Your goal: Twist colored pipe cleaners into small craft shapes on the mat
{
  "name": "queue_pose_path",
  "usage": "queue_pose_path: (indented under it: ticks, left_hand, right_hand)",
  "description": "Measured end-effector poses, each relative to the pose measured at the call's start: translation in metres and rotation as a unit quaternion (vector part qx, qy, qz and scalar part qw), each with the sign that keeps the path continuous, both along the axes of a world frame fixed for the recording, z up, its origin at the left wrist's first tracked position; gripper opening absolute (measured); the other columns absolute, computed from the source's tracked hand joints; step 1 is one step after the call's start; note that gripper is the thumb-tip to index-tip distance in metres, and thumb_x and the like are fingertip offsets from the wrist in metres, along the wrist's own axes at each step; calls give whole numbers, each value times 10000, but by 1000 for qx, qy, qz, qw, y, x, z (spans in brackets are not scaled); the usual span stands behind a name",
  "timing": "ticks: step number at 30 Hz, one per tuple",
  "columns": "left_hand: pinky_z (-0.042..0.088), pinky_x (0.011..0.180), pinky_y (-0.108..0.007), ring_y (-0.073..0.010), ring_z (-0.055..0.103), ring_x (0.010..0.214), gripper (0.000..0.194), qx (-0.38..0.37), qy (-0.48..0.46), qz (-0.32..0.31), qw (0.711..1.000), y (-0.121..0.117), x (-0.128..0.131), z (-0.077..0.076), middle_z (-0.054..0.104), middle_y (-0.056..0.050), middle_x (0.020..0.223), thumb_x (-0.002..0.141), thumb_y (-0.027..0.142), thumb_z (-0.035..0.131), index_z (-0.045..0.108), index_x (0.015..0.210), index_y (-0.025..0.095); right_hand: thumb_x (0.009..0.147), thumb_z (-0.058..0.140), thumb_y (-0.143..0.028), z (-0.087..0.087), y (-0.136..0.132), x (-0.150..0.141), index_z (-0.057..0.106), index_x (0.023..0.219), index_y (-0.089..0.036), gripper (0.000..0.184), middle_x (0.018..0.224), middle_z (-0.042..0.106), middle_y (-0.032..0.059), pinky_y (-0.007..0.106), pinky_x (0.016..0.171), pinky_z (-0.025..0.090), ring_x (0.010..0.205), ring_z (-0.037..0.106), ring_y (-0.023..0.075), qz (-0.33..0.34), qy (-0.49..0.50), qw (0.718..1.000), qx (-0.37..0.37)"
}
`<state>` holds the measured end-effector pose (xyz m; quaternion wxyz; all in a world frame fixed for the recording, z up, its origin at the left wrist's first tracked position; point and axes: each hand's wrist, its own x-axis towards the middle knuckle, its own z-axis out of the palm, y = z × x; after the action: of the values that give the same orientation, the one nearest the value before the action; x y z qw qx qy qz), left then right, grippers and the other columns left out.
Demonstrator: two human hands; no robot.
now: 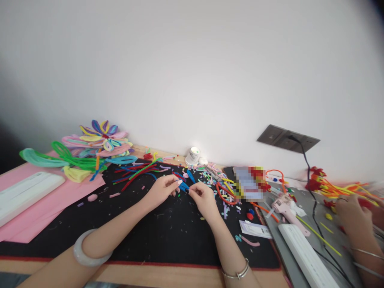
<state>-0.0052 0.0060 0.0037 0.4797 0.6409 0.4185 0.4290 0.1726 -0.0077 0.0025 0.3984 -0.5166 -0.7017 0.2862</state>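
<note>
Between my two hands, above the black mat [168, 232], is a small bundle of blue pipe cleaners [183, 187]. My left hand [164, 189] pinches its left side with thumb and fingers. On the other side my right hand [202, 198] grips the lower right end, where a small dark piece shows at the fingertips. Behind the hands lies another blue loop [191, 176]. Loose red, blue and green pipe cleaners [139, 173] rest left of my left hand. Many short cut scraps [207, 176] are scattered beyond my right hand.
Finished pipe-cleaner flowers [103, 140] and green loops [70, 156] sit at the back left, near pink paper [57, 204] and a white bar-shaped case [31, 192]. A white cup [192, 156] stands by the wall. Rightward are a pink glue gun [286, 210], a black cable [313, 200] and another person's hand [354, 216].
</note>
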Motion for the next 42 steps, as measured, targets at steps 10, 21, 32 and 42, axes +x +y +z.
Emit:
queue_pose_path:
  ticks: [10,21,32,42]
  left_hand:
    - [414,545,-234,-111,525,509,257,73,117,40,990,-1,-5,3,591,21,638,860,355,387,550,761,183]
    - [400,857,-329,-210,520,932,200,269,314,198,889,10,-25,10,622,-59,925,838,207,436,574,975,164]
    - [422,773,-346,-260,525,883,177,125,526,235,808,35,-82,5,611,-67,934,724,193,528,658,844,196]
    - [441,677,-317,-252,570,874,242,69,538,258,800,31,-80,9,616,-69,941,728,146,449,606,902,205]
  right_hand:
    - [754,451,-174,-11,18,24,676,870,-145,255,860,666,94,331,751,431,797,591,221,-143,-48,987,61]
    - [760,436,-164,-13,20,25,631,957,-129,279,995,610,125,355,776,437,842,557,219,-165,-55,978,118]
    - [755,423,-177,-11,18,24,630,867,-148,237,891,628,85,324,721,420,734,549,192,-178,-24,979,93]
    - [739,428,-196,-7,15,22,640,840,-152,240,843,640,70,302,660,415,673,546,186,-177,-18,982,57]
